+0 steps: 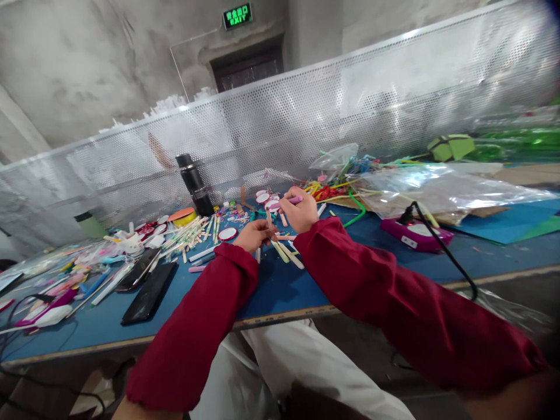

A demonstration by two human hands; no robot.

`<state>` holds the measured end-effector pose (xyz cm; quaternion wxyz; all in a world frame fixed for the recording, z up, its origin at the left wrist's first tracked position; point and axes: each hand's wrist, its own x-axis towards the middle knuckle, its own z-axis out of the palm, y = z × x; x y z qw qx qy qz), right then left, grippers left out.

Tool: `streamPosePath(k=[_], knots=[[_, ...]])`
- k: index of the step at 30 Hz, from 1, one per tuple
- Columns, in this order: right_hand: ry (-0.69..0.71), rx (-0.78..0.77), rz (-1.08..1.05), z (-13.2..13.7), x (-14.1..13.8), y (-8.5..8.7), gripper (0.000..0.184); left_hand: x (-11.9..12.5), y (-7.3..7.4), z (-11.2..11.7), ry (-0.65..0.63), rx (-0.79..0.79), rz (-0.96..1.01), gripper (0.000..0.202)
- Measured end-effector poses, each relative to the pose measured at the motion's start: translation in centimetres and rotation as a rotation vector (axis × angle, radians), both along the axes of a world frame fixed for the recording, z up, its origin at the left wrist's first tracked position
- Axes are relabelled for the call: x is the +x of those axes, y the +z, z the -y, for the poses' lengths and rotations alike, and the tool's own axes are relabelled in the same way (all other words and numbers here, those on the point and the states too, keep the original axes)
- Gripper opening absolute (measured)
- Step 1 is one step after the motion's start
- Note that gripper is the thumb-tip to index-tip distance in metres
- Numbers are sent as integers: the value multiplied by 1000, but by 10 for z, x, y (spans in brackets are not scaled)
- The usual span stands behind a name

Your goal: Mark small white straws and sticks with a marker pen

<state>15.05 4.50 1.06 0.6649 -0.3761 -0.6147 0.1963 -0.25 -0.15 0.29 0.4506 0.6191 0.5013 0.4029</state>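
Note:
Both arms wear dark red sleeves and reach over a blue table (280, 286). My left hand (255, 234) is closed in a pinch on a thin pale craft stick (269, 220) that points up. My right hand (300, 210) is closed round a pink marker (292, 200), its tip held just above the stick. A few more pale sticks (286, 252) lie fanned on the table right under my hands. Round red-and-white discs (227, 234) lie close by.
A black flask (195, 184) stands behind a heap of sticks (195, 230). Two dark phones (149, 291) lie at left. A magenta glue gun (415, 233) with a black cord sits at right beside clear plastic bags (437, 189). A perforated metal screen (306, 116) backs the table.

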Motion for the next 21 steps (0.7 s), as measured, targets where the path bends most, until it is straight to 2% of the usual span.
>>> streamPosePath(k=[9,16,21], knots=[[20,-24,17,-1,1,-2,16,-1,-6,-3,8,-35,44,12],[52,-30,12,-3,2,0,12,-1,-8,-4,13,-1,61,27],[90,-59,-27,-7,3,0,10,-2,-6,0,46,-5,46,21]])
